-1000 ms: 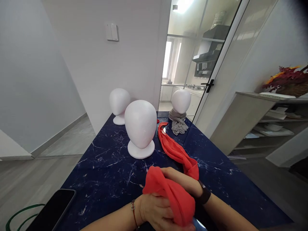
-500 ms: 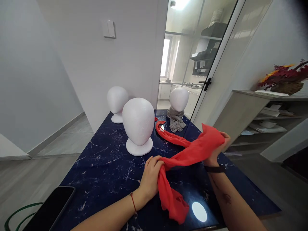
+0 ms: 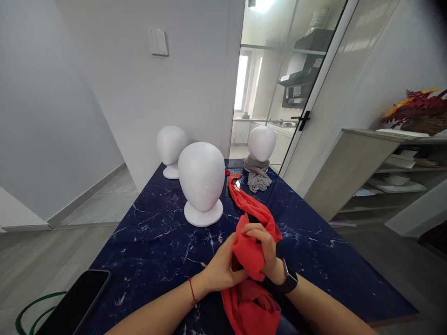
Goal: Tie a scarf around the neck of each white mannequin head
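Observation:
A long red scarf [image 3: 249, 253] is bunched between my two hands over the near part of the dark blue marbled table [image 3: 153, 242]. My left hand [image 3: 221, 267] is closed around it from the left. On the right, my right hand [image 3: 265, 246] grips the same bunch, its fingers curled over the top. One end of the scarf trails back across the table; the other hangs in folds toward me. Just beyond my hands stands a bare white foam head [image 3: 201, 177] on a round base.
A second white foam head [image 3: 172, 146] stands behind at the left. At the back right, another foam head [image 3: 261, 143] wears a grey scarf [image 3: 258, 174]. A black phone [image 3: 75, 302] lies at the near left edge. Shelves [image 3: 377, 172] stand right of the glass door [image 3: 268, 79].
My right hand has come left and down to meet my left hand. The scarf stretched between them is now gathered into a bunch.

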`<action>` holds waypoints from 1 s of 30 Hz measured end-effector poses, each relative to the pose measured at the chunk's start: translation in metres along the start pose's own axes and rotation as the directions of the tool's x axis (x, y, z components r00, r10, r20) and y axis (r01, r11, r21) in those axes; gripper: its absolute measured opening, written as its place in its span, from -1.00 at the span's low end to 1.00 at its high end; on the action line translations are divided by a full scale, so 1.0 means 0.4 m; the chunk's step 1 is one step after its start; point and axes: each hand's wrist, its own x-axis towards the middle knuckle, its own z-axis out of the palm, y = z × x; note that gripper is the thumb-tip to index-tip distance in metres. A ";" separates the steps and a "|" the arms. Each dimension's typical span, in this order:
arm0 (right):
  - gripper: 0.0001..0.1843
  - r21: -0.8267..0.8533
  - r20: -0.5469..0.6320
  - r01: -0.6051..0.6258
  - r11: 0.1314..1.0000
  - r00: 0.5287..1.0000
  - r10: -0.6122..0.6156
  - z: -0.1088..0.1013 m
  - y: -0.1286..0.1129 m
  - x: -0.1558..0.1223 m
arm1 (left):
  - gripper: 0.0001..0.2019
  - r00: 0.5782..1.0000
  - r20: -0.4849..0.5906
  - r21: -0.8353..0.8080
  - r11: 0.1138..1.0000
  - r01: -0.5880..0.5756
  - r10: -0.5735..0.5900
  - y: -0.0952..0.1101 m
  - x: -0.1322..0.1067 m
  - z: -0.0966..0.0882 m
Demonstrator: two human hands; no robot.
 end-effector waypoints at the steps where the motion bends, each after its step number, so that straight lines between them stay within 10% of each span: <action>1: -0.64 0.018 0.037 0.018 1.000 0.999 -0.019 0.005 -0.008 0.000 | -0.43 0.999 0.042 -0.030 0.999 0.020 -0.019 -0.007 -0.002 0.007; 14: -0.80 -0.249 -0.090 -0.159 0.955 0.986 0.141 -0.043 0.026 0.037 | -0.70 0.921 -0.390 0.100 0.993 0.062 -0.018 -0.006 0.017 -0.017; 22: -0.79 -0.263 -0.262 -0.539 0.800 0.838 0.478 -0.067 0.075 0.054 | -0.75 0.874 -0.447 0.297 0.953 -0.058 0.192 0.002 -0.003 -0.033; 26: -0.75 -0.413 -0.192 -0.470 0.781 0.883 0.429 -0.074 0.104 0.051 | -0.84 0.925 -0.377 0.129 0.992 0.005 0.044 0.013 0.010 -0.038; 30: -0.64 -0.692 0.190 -0.154 0.705 0.904 0.383 -0.049 0.098 0.046 | -0.82 0.966 -0.209 -0.035 0.988 0.148 -0.152 0.006 0.020 -0.034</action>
